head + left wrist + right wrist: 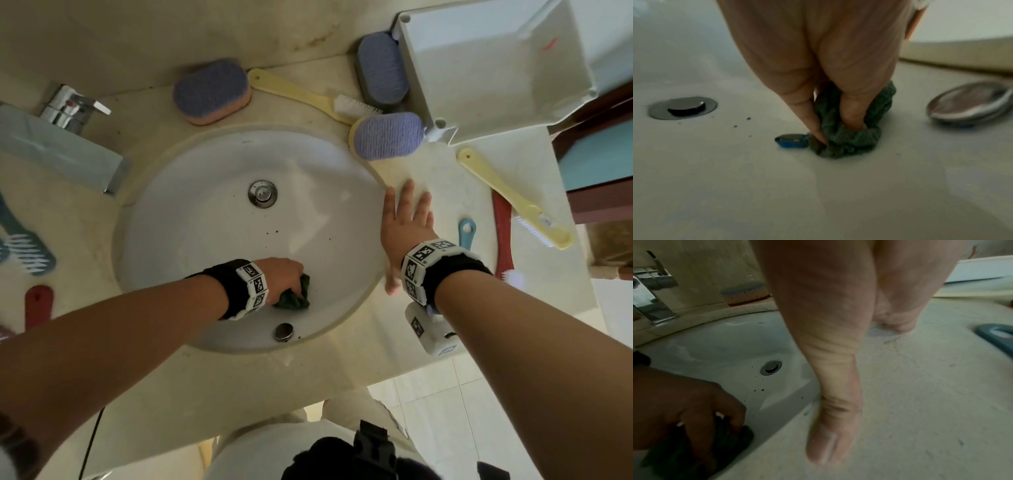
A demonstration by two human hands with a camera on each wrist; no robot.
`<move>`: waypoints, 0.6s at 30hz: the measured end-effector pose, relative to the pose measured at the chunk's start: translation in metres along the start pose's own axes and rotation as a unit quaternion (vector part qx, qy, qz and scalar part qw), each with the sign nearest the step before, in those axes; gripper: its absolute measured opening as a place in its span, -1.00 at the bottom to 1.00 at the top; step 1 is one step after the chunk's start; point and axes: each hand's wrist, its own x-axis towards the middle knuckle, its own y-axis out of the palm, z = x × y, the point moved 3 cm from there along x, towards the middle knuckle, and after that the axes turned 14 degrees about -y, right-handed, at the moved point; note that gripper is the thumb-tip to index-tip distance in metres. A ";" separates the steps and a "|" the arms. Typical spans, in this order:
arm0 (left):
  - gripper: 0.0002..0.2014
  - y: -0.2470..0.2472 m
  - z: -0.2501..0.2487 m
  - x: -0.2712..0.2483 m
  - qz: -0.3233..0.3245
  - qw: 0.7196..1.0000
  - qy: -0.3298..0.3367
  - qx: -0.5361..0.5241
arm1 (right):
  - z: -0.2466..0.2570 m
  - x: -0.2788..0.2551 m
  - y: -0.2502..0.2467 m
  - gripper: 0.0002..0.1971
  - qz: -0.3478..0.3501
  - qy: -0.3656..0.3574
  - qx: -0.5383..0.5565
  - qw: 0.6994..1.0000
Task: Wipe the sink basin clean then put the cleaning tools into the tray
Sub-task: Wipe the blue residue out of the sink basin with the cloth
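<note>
Head view: we see the green cloth bunched under the left hand low in the white sink basin, fingers curled round it and pressing it to the porcelain. In the left wrist view a small blue piece, perhaps glass, lies touching the cloth. The right hand lies flat, fingers spread, on the counter right of the basin. The white tray sits at the upper right, with sponges and brushes beside it.

Chrome faucet behind, tiled floor below.
</note>
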 end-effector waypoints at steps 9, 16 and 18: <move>-0.65 -0.042 0.057 0.020 -0.190 0.958 -0.185 -0.110 | -0.001 0.000 0.001 0.62 0.000 0.000 0.005 1.000; -0.55 -0.033 -0.017 0.009 -0.233 0.957 -0.020 -0.174 | -0.002 0.001 0.001 0.43 -0.016 -0.005 0.009 1.000; -0.54 -0.018 -0.042 0.012 -0.209 0.966 0.013 -0.149 | -0.002 0.001 0.001 0.41 -0.017 -0.007 0.008 1.000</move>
